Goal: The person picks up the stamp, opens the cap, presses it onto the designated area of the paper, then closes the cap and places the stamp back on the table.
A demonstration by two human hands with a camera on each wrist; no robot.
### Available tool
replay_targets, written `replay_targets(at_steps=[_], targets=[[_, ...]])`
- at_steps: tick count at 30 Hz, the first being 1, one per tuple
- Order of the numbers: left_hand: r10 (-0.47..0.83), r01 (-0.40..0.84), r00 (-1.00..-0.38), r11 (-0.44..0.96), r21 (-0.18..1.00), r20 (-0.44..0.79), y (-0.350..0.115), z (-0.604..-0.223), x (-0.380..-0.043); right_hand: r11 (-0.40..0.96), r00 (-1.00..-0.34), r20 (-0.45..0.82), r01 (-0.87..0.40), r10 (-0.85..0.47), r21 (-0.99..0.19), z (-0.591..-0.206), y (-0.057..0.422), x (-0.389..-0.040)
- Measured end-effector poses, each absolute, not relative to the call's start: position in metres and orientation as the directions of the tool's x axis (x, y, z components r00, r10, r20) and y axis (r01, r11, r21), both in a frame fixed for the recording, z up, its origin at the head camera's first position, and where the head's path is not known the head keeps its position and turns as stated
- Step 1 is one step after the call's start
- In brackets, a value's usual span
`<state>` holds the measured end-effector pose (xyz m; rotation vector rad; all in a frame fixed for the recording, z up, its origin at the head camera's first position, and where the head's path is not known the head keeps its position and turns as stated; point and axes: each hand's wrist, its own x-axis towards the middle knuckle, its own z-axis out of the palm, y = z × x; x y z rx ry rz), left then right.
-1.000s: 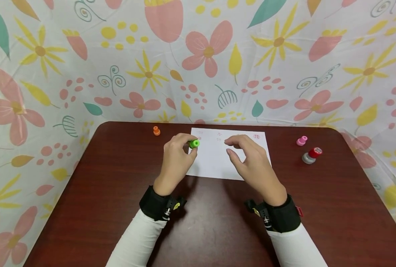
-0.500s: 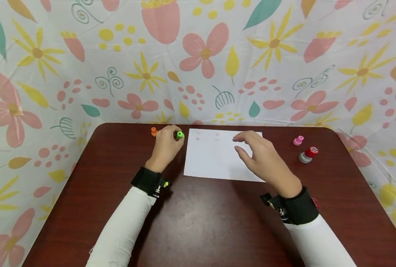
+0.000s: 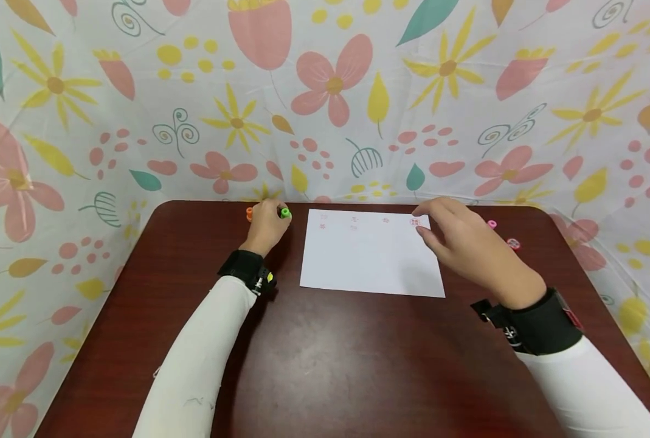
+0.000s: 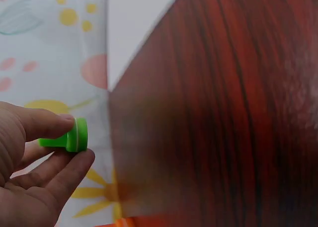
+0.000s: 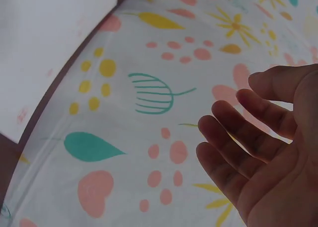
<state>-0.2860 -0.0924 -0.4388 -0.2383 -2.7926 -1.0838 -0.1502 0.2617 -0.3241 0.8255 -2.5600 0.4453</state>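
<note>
My left hand [image 3: 267, 228] is at the far left of the table and pinches a small green stamp [image 3: 286, 213] between thumb and fingers. In the left wrist view the stamp [image 4: 79, 135] lies sideways, its wide round end pointing away from the palm. Just left of that hand stands an orange stamp [image 3: 249, 213], partly hidden by it. My right hand [image 3: 467, 246] hovers at the right edge of a white paper [image 3: 365, 261], fingers loosely bent with nothing between them. Small red prints [image 3: 415, 222] run along the paper's top.
Beyond the right hand are a pink stamp [image 3: 491, 224] and a red-topped stamp [image 3: 513, 244], both partly covered by it. A flower-patterned cloth [image 3: 325, 140] hangs behind the dark wooden table [image 3: 325, 359], close along its far edge.
My left hand has carried the green stamp from over the paper leftward to beside the orange stamp. My right hand has moved right, from over the paper to its right edge.
</note>
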Motion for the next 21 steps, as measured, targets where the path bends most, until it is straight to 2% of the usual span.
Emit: replay_targets(at_steps=[7,21], targets=[[0.074,0.147,-0.988,0.716,0.682,0.136,-0.088,-0.450,-0.299,0.714,-0.651,0.441,-0.699,-0.617,-0.033,-0.329,0.262,-0.154],[0.071,0.133,-0.990,0.727,0.674,0.119,-0.085,-0.463,-0.304,0.664,-0.625,0.254,-0.740,-0.738,0.107,-0.336,0.257,-0.156]])
